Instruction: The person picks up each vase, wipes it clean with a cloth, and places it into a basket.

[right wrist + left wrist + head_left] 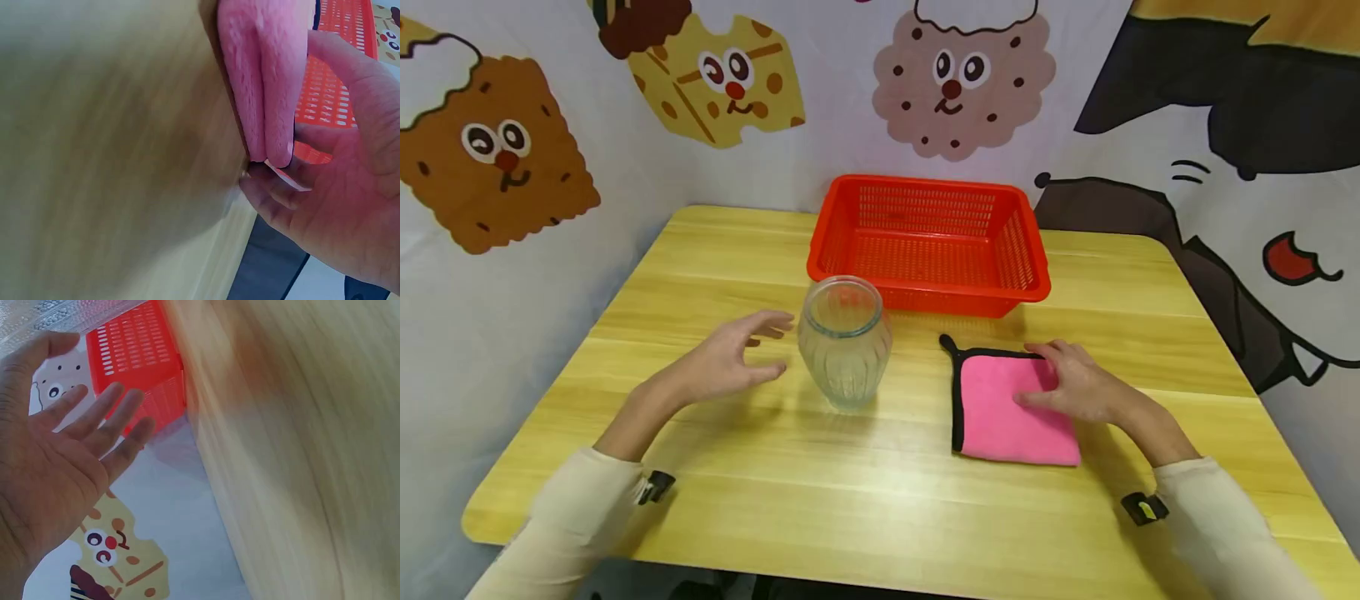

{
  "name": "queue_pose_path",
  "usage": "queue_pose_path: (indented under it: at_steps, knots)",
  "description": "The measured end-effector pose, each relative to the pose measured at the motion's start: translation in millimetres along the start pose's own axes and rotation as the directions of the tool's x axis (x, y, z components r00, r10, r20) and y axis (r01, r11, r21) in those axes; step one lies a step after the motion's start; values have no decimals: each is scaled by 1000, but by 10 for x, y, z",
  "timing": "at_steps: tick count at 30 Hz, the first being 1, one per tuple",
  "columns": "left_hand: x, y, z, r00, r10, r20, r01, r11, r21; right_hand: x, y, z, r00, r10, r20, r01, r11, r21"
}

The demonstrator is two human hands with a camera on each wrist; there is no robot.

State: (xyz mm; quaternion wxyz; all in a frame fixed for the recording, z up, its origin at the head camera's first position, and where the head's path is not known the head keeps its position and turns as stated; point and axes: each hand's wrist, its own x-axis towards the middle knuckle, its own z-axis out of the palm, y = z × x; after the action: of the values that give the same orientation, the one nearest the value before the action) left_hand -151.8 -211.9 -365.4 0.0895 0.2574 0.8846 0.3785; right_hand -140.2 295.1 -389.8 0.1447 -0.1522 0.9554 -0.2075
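A clear ribbed glass jar (846,358) stands upright on the table. My left hand (733,358) is just left of it, thumb and fingers spread, with a gap between them and the glass. In the left wrist view the left hand (69,456) has its palm bare, and part of the glass jar (37,322) shows at the top corner. A folded pink cloth (1000,417) with black trim and a hanging loop lies to the right. My right hand (1078,383) is over its right side, thumb on top. In the right wrist view, fingers (275,197) lie by the folded edge.
Behind the jar and cloth is a red perforated plastic basket (925,292) at the table's back. The light wooden table (760,500) stands against a cloth backdrop (842,92) printed with cartoon figures.
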Motion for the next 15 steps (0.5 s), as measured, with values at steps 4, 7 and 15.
queue_pose_path:
  at_steps: [4,7,15]
  knots:
    - [-16,0,45,1000,4,-7,-4,999,-48,80,22,-23,1000,-4,18,4,1000,17]
    - [-30,22,61,1000,17,-17,-18,996,-87,121,23,-42,1000,-15,22,15,999,34]
    - [-64,144,126,995,85,-51,-91,987,-132,-241,-176,205,873,-433,-224,401,899,-175]
